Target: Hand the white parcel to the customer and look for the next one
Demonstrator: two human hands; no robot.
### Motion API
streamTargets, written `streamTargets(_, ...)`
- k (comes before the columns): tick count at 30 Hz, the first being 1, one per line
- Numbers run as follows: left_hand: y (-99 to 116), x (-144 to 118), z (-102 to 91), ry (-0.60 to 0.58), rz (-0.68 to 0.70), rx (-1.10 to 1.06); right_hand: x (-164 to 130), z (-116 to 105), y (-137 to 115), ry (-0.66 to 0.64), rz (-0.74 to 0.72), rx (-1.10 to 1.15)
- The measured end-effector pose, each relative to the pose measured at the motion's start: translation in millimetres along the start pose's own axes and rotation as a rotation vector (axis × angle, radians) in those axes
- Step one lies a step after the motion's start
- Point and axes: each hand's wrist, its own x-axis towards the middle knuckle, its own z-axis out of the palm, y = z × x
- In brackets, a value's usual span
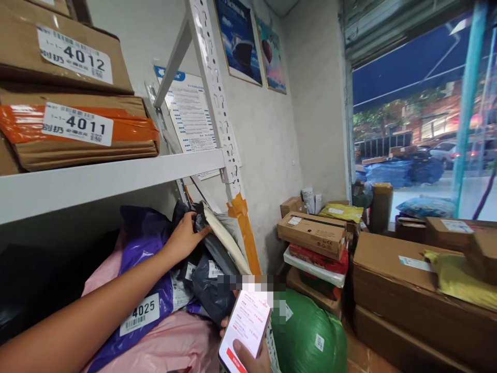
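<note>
1. Our left hand (pixel 185 237) reaches in under the white shelf board (pixel 108 178). Its fingers are curled over the top edge of a black parcel bag (pixel 196 217) and the thumb lies along the front. It looks like a light hold on the bag's rim, though we cannot tell how tightly it is pressed.
2. The black parcel bag stands among other bags on the lower shelf level, just left of the shelf upright (pixel 217 103) with orange tape, and leans against a flat pale envelope (pixel 227 238).
3. Our right hand (pixel 248 360) sits at the bottom edge of the view. It is closed around a phone (pixel 244 329), with the thumb resting on the lit screen and fingertips showing at the left side.
4. Below the left forearm lies a purple bag (pixel 143 243) with a label reading 4025. It rests on a pink bag (pixel 174 347). Dark grey bags (pixel 209 287) sit between the purple bag and the phone.
5. On the shelf above are two cardboard boxes, the upper one labelled 4012 (pixel 73 54) and the lower one labelled 4011 (pixel 77 124).
6. A green bag (pixel 310 331) lies on the floor right of the phone. Beyond it are stacked cartons (pixel 312 233) along the wall.
</note>
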Motion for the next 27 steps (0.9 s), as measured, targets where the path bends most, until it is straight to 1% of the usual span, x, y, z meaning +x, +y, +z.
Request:
streamTargets(2, -2.3, 4.8, -2.3, -0.007, -0.095, -0.116, 1.6, -2.7, 2.0, 0.075, -0.047, -0.003)
streamTargets(4, -4.0, 7.8, -4.4, -0.079, -0.201, -0.199, 4.9, -3.7, -1.3, 0.123, -0.037, 0.014)
streamTargets(6, -1.8, 11.8, -3.8, -0.149, -0.283, -0.265, 8.5, -3.2, -8.2, 0.123, 0.008, 0.039)
streamTargets(8, 4.1, 18.0, 0.8, -0.204, -0.341, -0.318, 11.2, -2.3, -15.8, 0.098, 0.052, 0.063)
streamTargets(10, 10.1, 24.9, 8.1, -0.204, -0.349, -0.342, 12.9, -2.4, -21.4, 0.069, 0.091, 0.099)
streamTargets(14, 11.4, 31.3, 18.0, -0.112, -0.269, -0.394, 15.9, -7.9, -25.4, 0.004, 0.172, 0.166)
streamTargets(19, 1.6, 20.7, 13.2, 0.055, -0.208, -0.531, 20.6, -10.8, -32.9, -0.041, 0.255, 0.220)
streamTargets(21, -1.4, 14.9, 6.7, 0.131, -0.216, -0.598, 22.1, -9.1, -39.7, -0.043, 0.256, 0.236)
streamTargets(23, -3.5, 9.6, -3.7, 0.196, -0.228, -0.669, 24.5, -8.2, -46.4, -0.063, 0.275, 0.251)
streamTargets(27, -3.8, -5.6, -33.8, 0.287, -0.254, -0.816, 30.8, -10.1, -54.9, -0.187, 0.363, 0.315)
